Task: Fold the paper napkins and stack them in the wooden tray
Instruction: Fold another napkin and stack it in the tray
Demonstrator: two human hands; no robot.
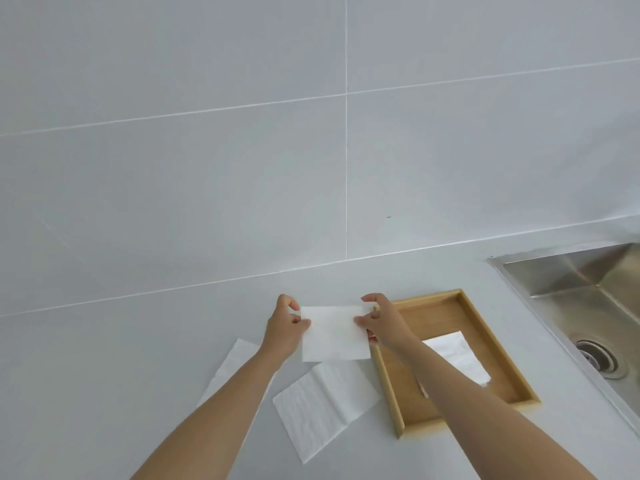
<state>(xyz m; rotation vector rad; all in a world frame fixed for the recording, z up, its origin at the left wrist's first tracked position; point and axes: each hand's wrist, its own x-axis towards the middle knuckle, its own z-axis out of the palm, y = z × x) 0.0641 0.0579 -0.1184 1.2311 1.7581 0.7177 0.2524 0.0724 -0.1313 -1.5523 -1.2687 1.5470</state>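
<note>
Napkin folding partway through, one piece in the tray and one in the hands.

Both hands pinch the same napkin (335,336) just left of the wooden tray (460,308): the left hand (282,329) has thumb and fingers closed on its left edge, the right hand (382,322) grips its right edge, and the sheet looks about half folded. One folded napkin (457,355) already lies inside the tray, partly hidden by the right forearm. Two more wait on the worktop (104,375), an unfolded napkin (322,407) near the tray and another sheet (239,358) under the left forearm, so I judge most of the job remains.
</note>
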